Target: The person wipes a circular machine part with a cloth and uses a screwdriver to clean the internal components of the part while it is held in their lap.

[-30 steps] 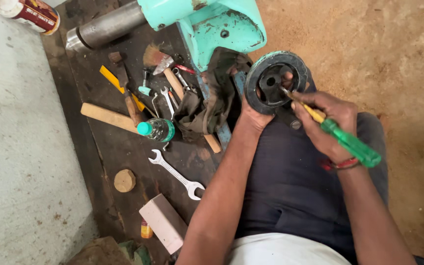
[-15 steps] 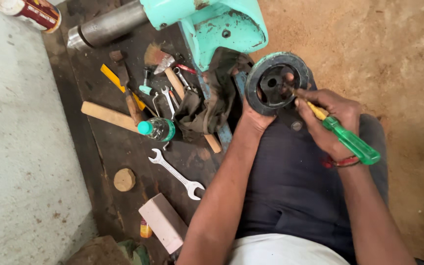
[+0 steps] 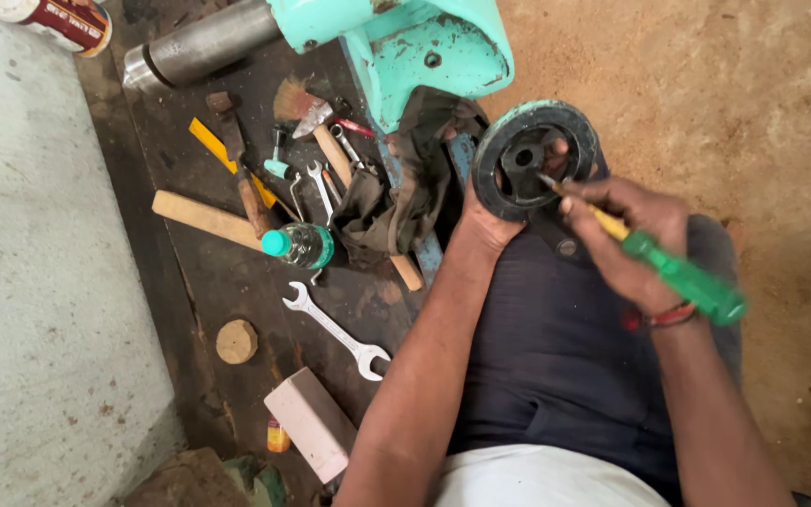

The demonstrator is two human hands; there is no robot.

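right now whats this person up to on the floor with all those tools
A seated person steadies a round black wheel-like metal part on their lap with the left hand. The right hand holds a green-handled screwdriver, its tip poked into the part's hub. Beside them on the dark board lie a silver open-ended spanner, a small green-capped bottle and a hammer, untouched.

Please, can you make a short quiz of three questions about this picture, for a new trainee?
1. True or false: the right hand holds a hammer.
2. Which hand holds the black wheel?
3. The open-ended spanner lies: A) on the person's lap, B) on the dark board, C) on the sandy ground.

Key:
1. False; it holds a green-handled screwdriver.
2. The left hand.
3. B.
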